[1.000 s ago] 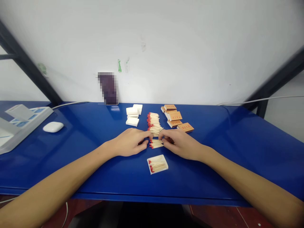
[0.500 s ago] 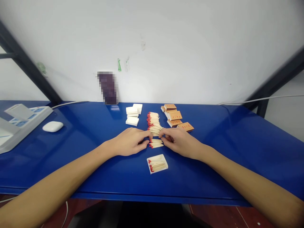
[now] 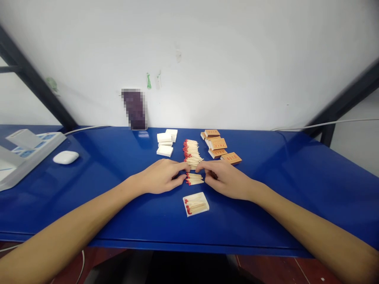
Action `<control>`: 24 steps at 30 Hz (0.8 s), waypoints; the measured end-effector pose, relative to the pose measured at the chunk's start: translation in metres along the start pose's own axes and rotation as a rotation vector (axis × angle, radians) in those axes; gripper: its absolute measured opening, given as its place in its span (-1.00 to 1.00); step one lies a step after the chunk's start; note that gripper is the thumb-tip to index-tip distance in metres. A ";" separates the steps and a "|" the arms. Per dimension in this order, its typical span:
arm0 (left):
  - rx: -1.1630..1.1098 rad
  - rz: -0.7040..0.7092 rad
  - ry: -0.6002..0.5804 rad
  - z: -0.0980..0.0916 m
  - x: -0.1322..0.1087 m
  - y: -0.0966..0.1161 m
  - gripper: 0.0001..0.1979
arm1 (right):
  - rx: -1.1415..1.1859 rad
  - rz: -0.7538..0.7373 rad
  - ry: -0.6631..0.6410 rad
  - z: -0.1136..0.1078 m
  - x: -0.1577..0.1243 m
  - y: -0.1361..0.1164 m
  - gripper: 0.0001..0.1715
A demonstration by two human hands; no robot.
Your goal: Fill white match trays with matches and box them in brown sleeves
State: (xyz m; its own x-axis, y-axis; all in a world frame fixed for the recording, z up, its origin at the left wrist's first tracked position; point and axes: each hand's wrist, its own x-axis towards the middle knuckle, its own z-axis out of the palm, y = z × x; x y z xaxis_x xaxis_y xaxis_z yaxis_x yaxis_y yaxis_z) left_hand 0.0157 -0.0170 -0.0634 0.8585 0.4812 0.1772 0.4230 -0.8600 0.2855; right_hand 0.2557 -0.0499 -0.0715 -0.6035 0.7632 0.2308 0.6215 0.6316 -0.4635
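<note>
A long pile of red-headed matches lies in the middle of the table. Nearer to me, a small gap sets off a smaller group of matches. My left hand rests at the red heads, thumb and index finger apart, the thumb tip beside the small group. At the bare stick ends is my right hand, its index finger reaching to the pile's near edge and its thumb apart below; the other fingers curl underneath, partly hidden. In front of both hands sits an open white matchbox tray with several matches in it.
White matchbox trays are stacked behind my left hand. Several orange matchbox sleeves lie piled at the back right. A white earbud case and a power strip stand left. A blurred phone-shaped object leans on the wall.
My right index finger has shifted slightly left along the matches, and the right thumb has drawn a little away from the small group. My left hand stays nearly still.
</note>
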 end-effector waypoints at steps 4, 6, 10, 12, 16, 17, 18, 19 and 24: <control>-0.010 -0.019 0.002 0.000 0.001 -0.001 -0.82 | -0.043 0.042 -0.016 0.000 0.000 -0.003 -0.61; -0.005 -0.019 0.003 -0.001 0.001 -0.001 -0.83 | -0.059 0.058 -0.019 0.000 0.000 -0.005 -0.59; 0.003 -0.014 0.003 0.000 0.000 -0.001 -0.84 | -0.058 0.061 -0.022 0.000 0.000 -0.006 -0.61; 0.001 -0.014 0.000 0.000 0.000 -0.001 -0.84 | -0.049 0.060 -0.020 0.000 0.000 -0.005 -0.62; -0.007 -0.013 0.002 0.001 -0.001 -0.001 -0.84 | -0.023 0.057 -0.016 0.000 0.000 -0.005 -0.63; -0.009 -0.013 0.003 0.001 -0.001 -0.001 -0.84 | -0.020 0.056 -0.019 0.000 0.000 -0.005 -0.63; -0.011 -0.013 0.004 0.000 -0.001 -0.001 -0.85 | -0.020 0.056 -0.022 0.000 0.000 -0.005 -0.63; -0.012 -0.014 0.004 0.000 -0.001 -0.001 -0.85 | -0.023 0.055 -0.026 0.000 0.000 -0.005 -0.64; -0.006 -0.011 0.002 0.000 -0.001 -0.001 -0.84 | -0.002 0.051 -0.013 0.000 0.000 -0.004 -0.67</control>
State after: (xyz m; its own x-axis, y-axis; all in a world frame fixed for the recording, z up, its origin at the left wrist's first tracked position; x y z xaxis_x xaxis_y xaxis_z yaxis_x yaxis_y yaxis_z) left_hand 0.0144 -0.0167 -0.0639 0.8534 0.4907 0.1759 0.4305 -0.8537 0.2930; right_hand 0.2529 -0.0526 -0.0698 -0.5773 0.7927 0.1959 0.6525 0.5921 -0.4729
